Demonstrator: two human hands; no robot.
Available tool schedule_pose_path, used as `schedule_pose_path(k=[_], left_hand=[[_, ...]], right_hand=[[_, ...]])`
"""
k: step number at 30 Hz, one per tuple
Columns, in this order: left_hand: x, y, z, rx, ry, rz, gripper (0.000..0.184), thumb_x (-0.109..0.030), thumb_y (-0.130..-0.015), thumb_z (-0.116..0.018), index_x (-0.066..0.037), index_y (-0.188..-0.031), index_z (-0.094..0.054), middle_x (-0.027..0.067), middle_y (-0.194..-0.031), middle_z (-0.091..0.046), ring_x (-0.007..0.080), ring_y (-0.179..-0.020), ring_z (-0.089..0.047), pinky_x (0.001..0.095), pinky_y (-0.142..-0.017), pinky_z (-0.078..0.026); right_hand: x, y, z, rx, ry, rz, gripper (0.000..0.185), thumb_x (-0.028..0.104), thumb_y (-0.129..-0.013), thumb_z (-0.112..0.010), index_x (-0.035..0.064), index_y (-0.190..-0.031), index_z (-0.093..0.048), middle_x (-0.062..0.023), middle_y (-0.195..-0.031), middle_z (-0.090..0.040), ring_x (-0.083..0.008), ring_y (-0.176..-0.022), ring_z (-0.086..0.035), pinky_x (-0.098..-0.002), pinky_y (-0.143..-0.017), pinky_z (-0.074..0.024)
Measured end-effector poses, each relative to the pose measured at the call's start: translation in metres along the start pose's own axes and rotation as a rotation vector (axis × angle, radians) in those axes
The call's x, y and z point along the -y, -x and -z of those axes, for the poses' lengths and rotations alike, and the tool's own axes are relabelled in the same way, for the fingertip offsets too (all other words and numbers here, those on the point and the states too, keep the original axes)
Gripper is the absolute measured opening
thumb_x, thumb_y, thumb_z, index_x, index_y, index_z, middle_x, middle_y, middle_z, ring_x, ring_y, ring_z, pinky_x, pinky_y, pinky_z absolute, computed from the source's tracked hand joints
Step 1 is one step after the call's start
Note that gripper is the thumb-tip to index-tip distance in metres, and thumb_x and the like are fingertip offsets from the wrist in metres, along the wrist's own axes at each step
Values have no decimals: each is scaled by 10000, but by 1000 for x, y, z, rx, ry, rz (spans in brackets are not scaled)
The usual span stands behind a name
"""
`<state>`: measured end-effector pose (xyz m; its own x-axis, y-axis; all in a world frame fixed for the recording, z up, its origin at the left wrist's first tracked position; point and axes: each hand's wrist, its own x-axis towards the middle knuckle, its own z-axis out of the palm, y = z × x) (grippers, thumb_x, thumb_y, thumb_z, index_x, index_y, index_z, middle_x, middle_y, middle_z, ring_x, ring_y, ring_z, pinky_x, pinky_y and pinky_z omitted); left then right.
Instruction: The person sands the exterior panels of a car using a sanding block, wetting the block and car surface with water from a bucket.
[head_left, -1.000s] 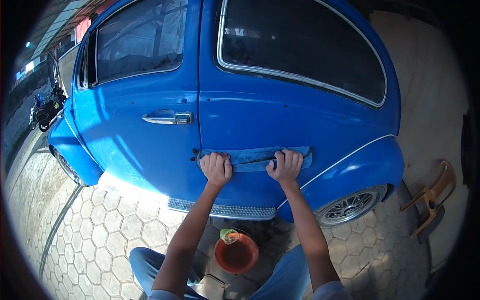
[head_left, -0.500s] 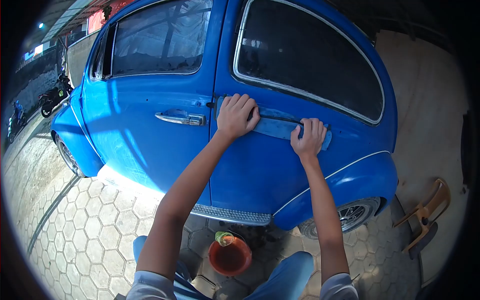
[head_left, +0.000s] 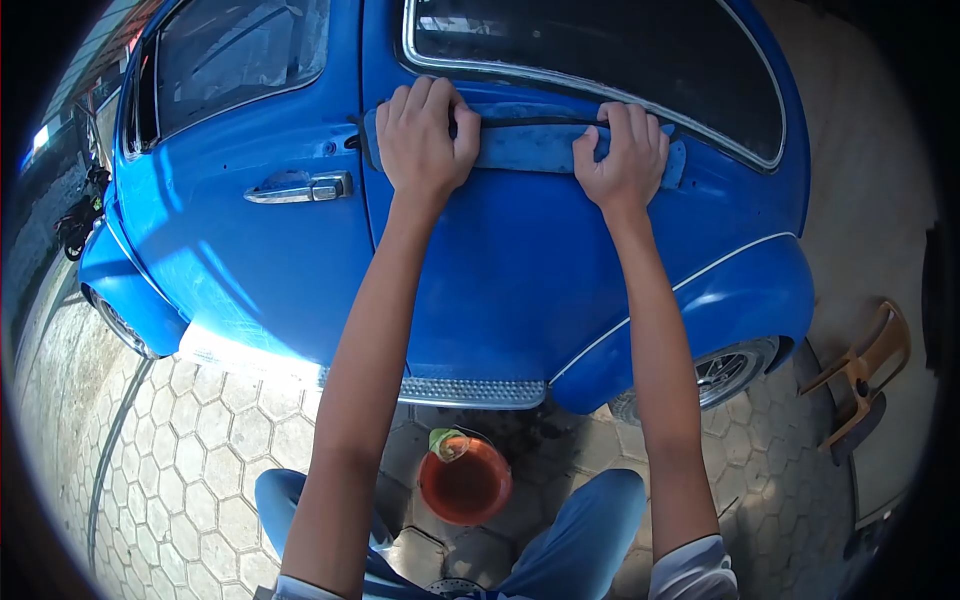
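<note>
My left hand [head_left: 425,135] and my right hand [head_left: 625,155] are both closed over a long sanding block [head_left: 530,147], one near each end. The block is a flat strip with a dark line along it, smeared with blue dust. It lies lengthwise against the blue side panel [head_left: 490,270] of a car, just below the rear side window [head_left: 600,45]. My left hand is beside the door seam, to the right of the chrome door handle [head_left: 300,188]. The block's underside is hidden against the panel.
An orange bucket [head_left: 428,500] of dark liquid stands on hexagonal paving [head_left: 210,450] between my knees, a greenish cloth-like thing [head_left: 447,443] on its rim. A ribbed running board [head_left: 470,391] and rear wheel [head_left: 730,370] are low on the car. A brown chair [head_left: 865,370] stands at right.
Both hands and the sanding block have shifted slightly up the panel, closer to the window trim. The camera view has also moved, so the car appears higher and larger.
</note>
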<state>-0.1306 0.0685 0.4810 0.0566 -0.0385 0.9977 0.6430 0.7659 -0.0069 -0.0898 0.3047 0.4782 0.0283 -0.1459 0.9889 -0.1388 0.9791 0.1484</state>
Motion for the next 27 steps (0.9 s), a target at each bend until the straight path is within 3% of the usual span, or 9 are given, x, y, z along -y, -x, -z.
schedule_pose_path(k=[5,13,18,21,27], left_hand=[[-14,76,20,67,-37,21,107,-208,-856,-582,-120,-795,-587,49,-795,-522,261,-752,-509,400,-743,-362],[-32,246,37,54,-68,-8,163,-269,-884,-587,-157,-766,-596,17,-789,-566,234,-696,-495,389,-724,-353],[-39,219,36,151,-50,-155,86,-226,-850,-642,-160,-798,-625,-1,-835,-613,212,-730,-535,373,-730,-377],[-52,193,30,236,-30,-184,33,-184,-825,-666,-162,-812,-645,-10,-843,-620,197,-745,-552,361,-715,-386],[-122,100,-28,124,36,-196,19,-147,-830,-676,-148,-812,-670,-1,-807,-590,218,-745,-539,369,-701,-388]], right_hand=[[10,81,13,-63,34,29,297,357,-864,-545,98,-934,-673,-90,-902,-594,-275,-879,-562,-423,-824,-428],[28,276,30,-37,23,-18,300,392,-882,-557,116,-928,-664,-96,-932,-599,-291,-898,-580,-469,-861,-408],[36,296,35,-95,-3,-156,261,366,-932,-567,113,-904,-622,-95,-949,-592,-300,-888,-572,-488,-866,-405],[19,277,39,-102,-73,-143,170,283,-872,-638,117,-891,-674,-73,-960,-625,-267,-894,-604,-468,-854,-426],[-96,171,53,-238,-66,37,154,193,-851,-598,85,-915,-686,-90,-922,-628,-285,-862,-621,-456,-841,-444]])
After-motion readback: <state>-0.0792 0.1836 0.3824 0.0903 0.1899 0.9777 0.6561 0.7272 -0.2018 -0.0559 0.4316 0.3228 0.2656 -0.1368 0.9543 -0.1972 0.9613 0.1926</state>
